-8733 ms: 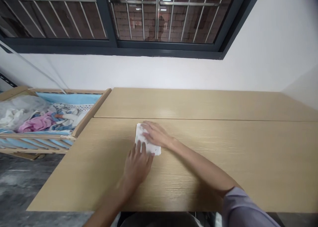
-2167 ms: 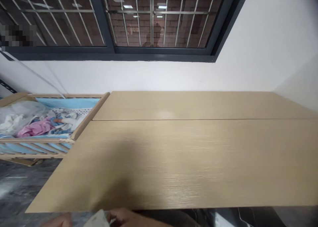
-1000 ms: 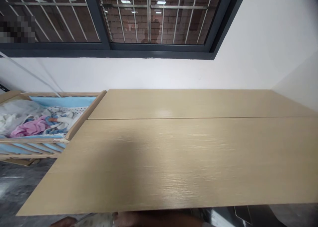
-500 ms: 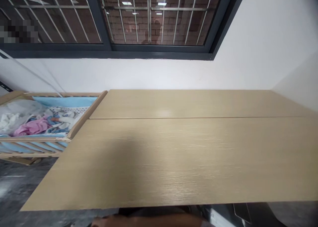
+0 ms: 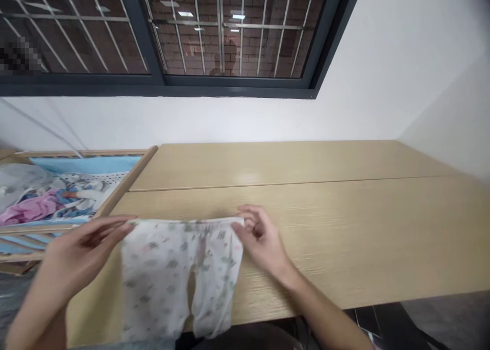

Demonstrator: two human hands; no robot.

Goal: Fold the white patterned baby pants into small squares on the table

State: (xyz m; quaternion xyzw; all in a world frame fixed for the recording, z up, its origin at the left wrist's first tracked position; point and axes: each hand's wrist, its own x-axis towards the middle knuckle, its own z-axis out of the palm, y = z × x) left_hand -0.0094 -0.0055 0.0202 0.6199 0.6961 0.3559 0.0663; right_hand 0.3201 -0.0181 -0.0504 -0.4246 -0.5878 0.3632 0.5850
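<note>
A pair of small white baby pants (image 5: 161, 268) with a green and grey print hangs by its waistband over the front part of the wooden table (image 5: 344, 238). My left hand (image 5: 86, 253) pinches the left end of the waistband between thumb and fingers. At the right end, my right hand (image 5: 260, 238) grips the waistband in a pinch. Both legs of the pants hang down toward me, with a narrow gap between them, and their lower ends reach the table's front edge.
Left of the table stands a wooden crib (image 5: 132, 179) with blue lining, holding a pink cloth (image 5: 32, 207), other crumpled clothes and a whitish plastic bag (image 5: 23, 181). Behind the table rises a white wall (image 5: 229, 120) under a dark-framed window (image 5: 237, 87) with metal bars. A seam runs along the tabletop.
Both hands have come up over the table, holding the pants by the waistband. Before, only part of an arm showed below the front edge. The view has shifted slightly.
</note>
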